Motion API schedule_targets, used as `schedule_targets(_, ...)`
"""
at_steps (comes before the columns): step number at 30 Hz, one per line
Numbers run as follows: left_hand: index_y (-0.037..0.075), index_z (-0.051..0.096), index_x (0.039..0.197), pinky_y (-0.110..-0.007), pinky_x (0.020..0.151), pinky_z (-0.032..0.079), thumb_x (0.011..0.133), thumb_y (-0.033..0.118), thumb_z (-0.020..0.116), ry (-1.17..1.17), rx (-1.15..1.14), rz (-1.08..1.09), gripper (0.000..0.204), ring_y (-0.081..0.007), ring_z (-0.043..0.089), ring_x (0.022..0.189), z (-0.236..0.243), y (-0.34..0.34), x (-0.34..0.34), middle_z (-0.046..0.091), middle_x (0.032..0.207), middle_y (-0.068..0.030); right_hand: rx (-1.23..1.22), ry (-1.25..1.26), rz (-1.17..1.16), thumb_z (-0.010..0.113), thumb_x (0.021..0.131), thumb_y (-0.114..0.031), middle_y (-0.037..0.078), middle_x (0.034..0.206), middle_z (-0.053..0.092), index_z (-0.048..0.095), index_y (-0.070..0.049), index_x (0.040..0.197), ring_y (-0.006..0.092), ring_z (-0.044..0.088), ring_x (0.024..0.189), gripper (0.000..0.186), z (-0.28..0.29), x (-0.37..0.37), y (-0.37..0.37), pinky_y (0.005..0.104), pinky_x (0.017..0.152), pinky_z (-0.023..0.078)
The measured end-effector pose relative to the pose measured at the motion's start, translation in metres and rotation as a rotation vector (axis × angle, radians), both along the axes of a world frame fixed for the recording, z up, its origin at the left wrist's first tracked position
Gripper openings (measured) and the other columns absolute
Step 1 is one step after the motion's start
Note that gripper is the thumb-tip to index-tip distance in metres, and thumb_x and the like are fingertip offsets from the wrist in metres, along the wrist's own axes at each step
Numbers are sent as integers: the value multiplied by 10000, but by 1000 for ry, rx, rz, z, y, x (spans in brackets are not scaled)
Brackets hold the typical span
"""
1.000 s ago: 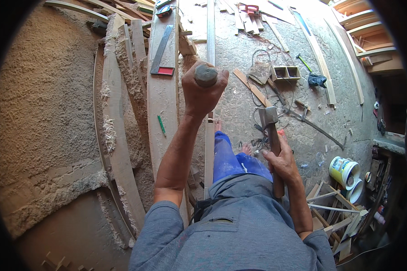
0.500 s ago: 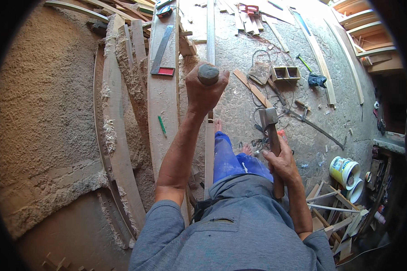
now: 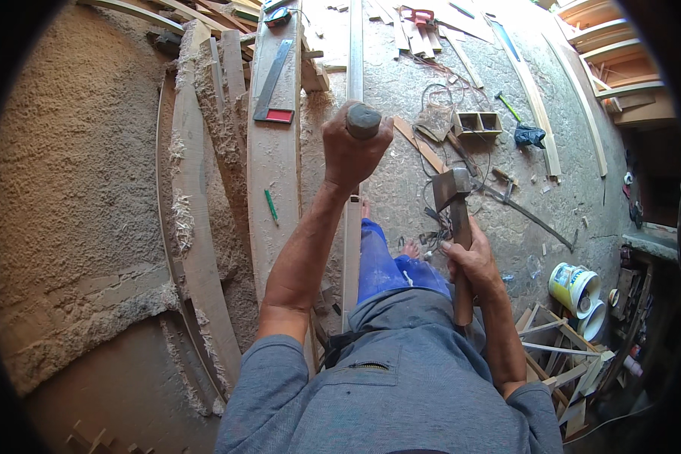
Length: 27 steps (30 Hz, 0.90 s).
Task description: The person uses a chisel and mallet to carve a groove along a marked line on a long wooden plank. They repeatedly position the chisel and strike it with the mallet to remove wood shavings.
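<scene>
My left hand (image 3: 349, 151) is closed around an upright chisel handle (image 3: 363, 121). Only its worn, round grey end shows; the blade is hidden below my fist. Under that hand runs a long narrow strip of wood (image 3: 352, 250), with a small dark slot cut in its face just below my wrist. My right hand (image 3: 473, 261) grips the wooden handle of a hammer (image 3: 452, 188), its steel head raised to the right of my left hand and apart from the chisel.
Left of the strip lies a wide plank (image 3: 272, 166) bearing a try square (image 3: 272, 87), a green pencil (image 3: 271, 206) and a tape measure (image 3: 278, 17). Right, on the floor, are a two-compartment wooden box (image 3: 478, 123), cables, white buckets (image 3: 575, 289) and scrap wood (image 3: 571, 363).
The hammer has come up and its head looks larger, turned slightly. My left hand has shifted a little to the right with the chisel.
</scene>
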<state>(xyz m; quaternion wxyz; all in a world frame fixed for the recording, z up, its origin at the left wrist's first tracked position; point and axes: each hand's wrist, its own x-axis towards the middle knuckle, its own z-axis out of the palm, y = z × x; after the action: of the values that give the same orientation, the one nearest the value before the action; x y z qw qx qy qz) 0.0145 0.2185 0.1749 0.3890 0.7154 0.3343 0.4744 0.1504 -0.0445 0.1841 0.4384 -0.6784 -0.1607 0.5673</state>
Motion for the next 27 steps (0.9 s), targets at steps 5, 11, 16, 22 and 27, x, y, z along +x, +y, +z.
schedule_targets(5, 48, 606, 783, -314, 611, 539, 786, 137, 838, -52, -103, 1, 249, -123, 643, 627, -6, 9, -12, 648, 699, -58, 194, 210, -178, 707, 907, -91, 33, 791, 580, 398, -12, 1431, 99, 558, 523, 614, -1, -4, 8, 273, 439, 489)
schedule_targets(11, 40, 606, 787, -333, 621, 538, 776, 126, 827, 11, 42, 22, 238, -133, 631, 629, 2, 1, -2, 638, 692, -54, 171, -357, 205, 725, 901, -122, 131, 922, 644, 350, -67, 1547, 203, 652, 667, 749, 28, -5, 28, 353, 606, 561)
schedule_targets(16, 39, 613, 792, -342, 631, 539, 767, 129, 824, 2, 36, 36, 231, -155, 638, 634, -4, 3, -5, 642, 701, -70, 352, -727, 357, 714, 902, -113, 278, 1079, 688, 368, -46, 1532, 387, 724, 896, 721, 88, -13, 59, 478, 830, 555)
schedule_targets(22, 38, 612, 788, -344, 632, 538, 758, 123, 826, 20, 21, 21, 232, -161, 637, 636, 1, -2, -8, 639, 700, -69, 812, -996, 231, 721, 902, -74, 170, 933, 648, 402, -61, 1518, 281, 660, 795, 695, 156, -9, 93, 391, 699, 535)
schedule_targets(27, 31, 639, 811, -328, 622, 541, 776, 121, 814, -16, -14, 41, 200, -152, 650, 633, -4, 3, -10, 653, 698, -60, 902, -1184, 153, 710, 941, -100, 107, 807, 638, 397, -79, 1517, 205, 651, 684, 656, 173, -12, 113, 354, 604, 521)
